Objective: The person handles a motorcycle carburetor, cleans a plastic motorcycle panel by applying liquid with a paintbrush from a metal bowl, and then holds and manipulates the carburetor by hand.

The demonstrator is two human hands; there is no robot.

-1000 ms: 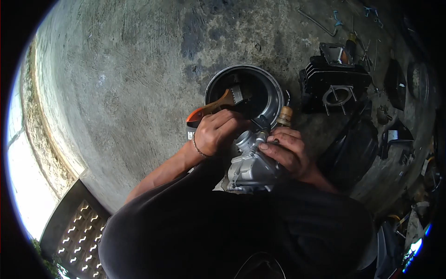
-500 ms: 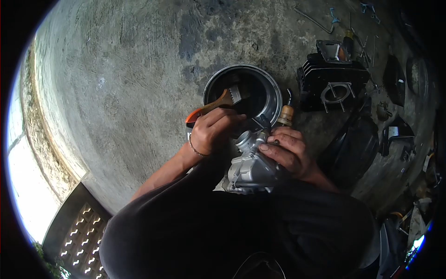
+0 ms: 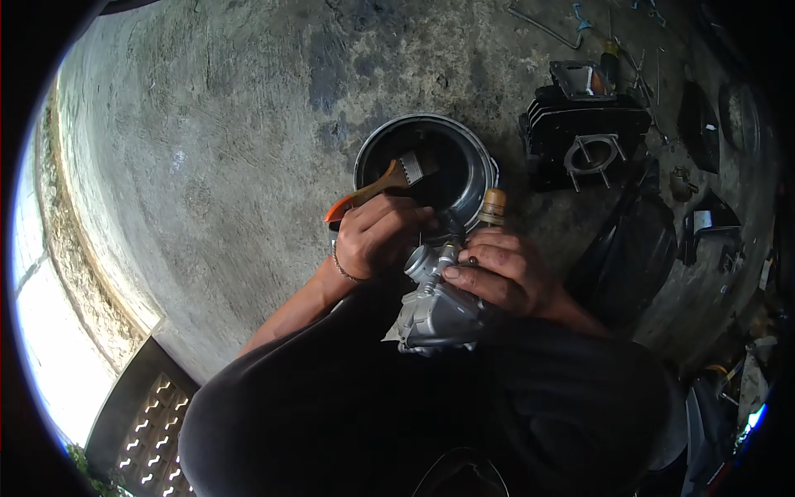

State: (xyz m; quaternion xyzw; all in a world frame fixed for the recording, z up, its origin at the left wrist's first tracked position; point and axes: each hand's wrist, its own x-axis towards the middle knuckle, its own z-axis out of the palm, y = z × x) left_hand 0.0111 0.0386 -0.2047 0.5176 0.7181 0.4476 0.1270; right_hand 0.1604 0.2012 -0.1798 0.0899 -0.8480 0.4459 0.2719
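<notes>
A silver-grey carburetor (image 3: 439, 311) rests tilted at my lap, its round mouth facing up and left. My right hand (image 3: 505, 269) is closed round its upper right side, thumb and fingers pressed near the top fittings. Left of it, my left hand (image 3: 373, 232) is pinched, its fingertips held just above the carburetor's mouth. Whatever lies between those fingertips is too small or hidden to make out. Just beyond my left hand, a paintbrush (image 3: 377, 189) with an orange-tipped handle leans on the rim of a dark round basin (image 3: 364, 149), bristles inside.
An amber-topped container (image 3: 493, 203) stands beside the basin. To the right sit a black finned engine cylinder (image 3: 584, 132) with studs, and dark plastic panels (image 3: 638, 240). An L-shaped wrench (image 3: 546, 29) and a yellow-and-black screwdriver (image 3: 609, 62) lie farther back on the concrete floor (image 3: 232, 124).
The view has shifted slightly, so the basin and floor items appear a little farther left. The carburetor and my right hand have also moved a little left; both hands keep their closed poses.
</notes>
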